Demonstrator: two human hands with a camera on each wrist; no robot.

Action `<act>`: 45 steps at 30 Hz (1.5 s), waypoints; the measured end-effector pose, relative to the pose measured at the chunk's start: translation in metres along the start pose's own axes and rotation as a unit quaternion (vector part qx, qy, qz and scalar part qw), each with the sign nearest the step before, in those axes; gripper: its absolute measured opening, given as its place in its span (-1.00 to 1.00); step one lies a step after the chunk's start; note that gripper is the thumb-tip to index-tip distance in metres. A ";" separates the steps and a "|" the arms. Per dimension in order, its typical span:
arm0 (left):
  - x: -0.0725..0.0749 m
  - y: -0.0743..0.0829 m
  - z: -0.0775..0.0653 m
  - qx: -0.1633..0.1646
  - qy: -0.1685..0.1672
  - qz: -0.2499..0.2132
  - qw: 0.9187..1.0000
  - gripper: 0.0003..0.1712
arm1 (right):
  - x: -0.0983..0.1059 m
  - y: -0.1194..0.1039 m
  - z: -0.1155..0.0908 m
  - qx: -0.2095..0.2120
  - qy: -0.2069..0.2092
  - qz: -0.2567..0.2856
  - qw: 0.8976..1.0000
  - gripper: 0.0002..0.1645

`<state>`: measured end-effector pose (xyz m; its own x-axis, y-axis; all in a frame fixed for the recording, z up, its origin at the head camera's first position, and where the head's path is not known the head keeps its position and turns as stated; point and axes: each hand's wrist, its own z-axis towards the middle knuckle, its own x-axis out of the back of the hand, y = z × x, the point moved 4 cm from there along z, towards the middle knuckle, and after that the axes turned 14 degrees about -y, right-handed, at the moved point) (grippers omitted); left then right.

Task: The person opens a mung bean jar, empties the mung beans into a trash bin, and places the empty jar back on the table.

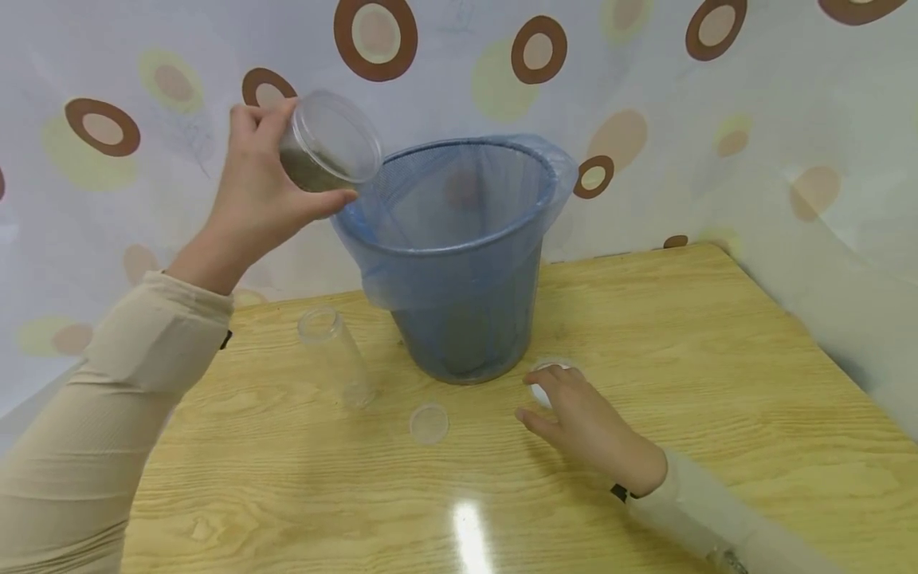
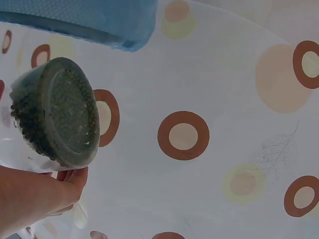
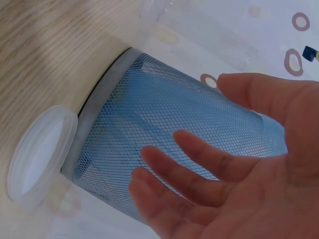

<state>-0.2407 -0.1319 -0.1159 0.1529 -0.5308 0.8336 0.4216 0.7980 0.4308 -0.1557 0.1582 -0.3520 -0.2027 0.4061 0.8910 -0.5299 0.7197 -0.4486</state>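
Note:
My left hand [image 1: 261, 167] grips a clear plastic jar [image 1: 337, 131] by its sides, raised at the left rim of a mesh bin [image 1: 466, 319]. The jar is tilted, its mouth turned toward the bin. Small dark-green grains, like mung beans, lie along its lower side and show through the jar's base [image 2: 72, 109] in the left wrist view. Low over the table, my right hand [image 1: 584, 422] has loosely bent fingers with nothing between them. Beside it is a round white lid [image 3: 37, 159], partly hidden by the fingers in the head view.
A blue bag [image 1: 459, 275] lines the bin and folds over its rim. Left of the bin stands a clear, tall container [image 1: 337, 359]. A small clear disc [image 1: 429, 423] lies in front on the wooden table [image 1: 323, 494]. Patterned covering [image 1: 645, 72] hangs behind.

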 end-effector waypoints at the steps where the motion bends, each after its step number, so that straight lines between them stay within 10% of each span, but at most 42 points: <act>1: -0.001 -0.001 0.001 -0.001 0.000 0.006 1.000 0.08 | -0.001 0.000 0.000 0.004 0.002 -0.004 1.000 -0.53; 14: -0.008 -0.003 0.013 -0.071 0.021 0.125 0.989 0.06 | -0.007 0.000 0.001 0.002 -0.008 -0.012 1.000 -0.54; 45: -0.019 -0.009 0.017 -0.098 0.008 0.225 0.969 0.04 | -0.023 -0.008 -0.001 0.025 0.006 -0.012 1.000 -0.59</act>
<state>-0.2626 -0.1242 -0.1296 0.3740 -0.1464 0.9158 0.4696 0.8814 -0.0508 -0.1461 0.1435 -0.3684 -0.1794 0.3965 0.9003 -0.5757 0.6998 -0.4229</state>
